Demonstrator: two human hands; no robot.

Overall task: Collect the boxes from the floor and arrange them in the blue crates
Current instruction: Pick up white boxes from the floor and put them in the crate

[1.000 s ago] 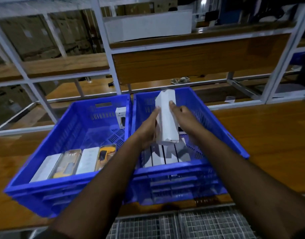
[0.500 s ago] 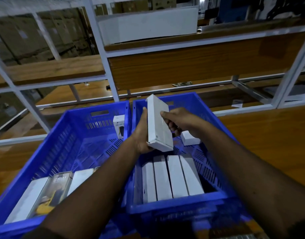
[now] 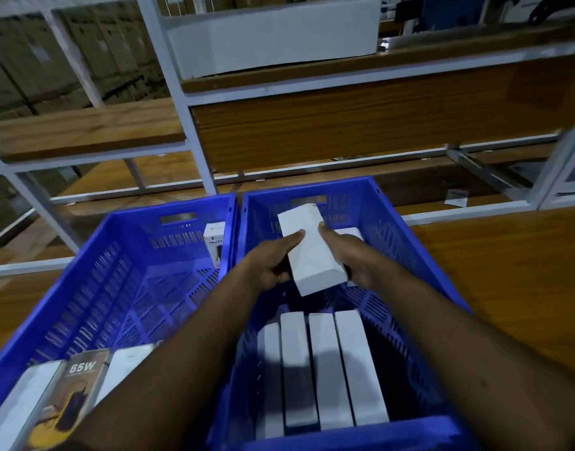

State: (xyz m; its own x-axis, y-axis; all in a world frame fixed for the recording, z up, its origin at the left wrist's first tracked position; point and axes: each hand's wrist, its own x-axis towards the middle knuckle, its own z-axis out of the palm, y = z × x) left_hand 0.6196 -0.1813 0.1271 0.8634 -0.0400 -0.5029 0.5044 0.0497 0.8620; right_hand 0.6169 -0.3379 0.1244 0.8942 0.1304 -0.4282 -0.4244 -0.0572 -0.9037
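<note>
Right crate (image 3: pixel 409 242) mid-floor bare — white boxes (image 3: pixel 325 369) fill near end.

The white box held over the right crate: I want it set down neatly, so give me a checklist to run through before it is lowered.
1. Grip: the left hand and the right hand both hold the white box, one on each side. Ok.
2. Position: the box is over the right blue crate, inside its walls. Ok.
3. Alignment with the row of white boxes at the near end: the held box is tilted and skewed. Not ok.
4. Free floor beyond that row: open mesh shows there. Ok.
5. Small white box behind the right hand: whether it blocks the spot, cannot tell.
</note>
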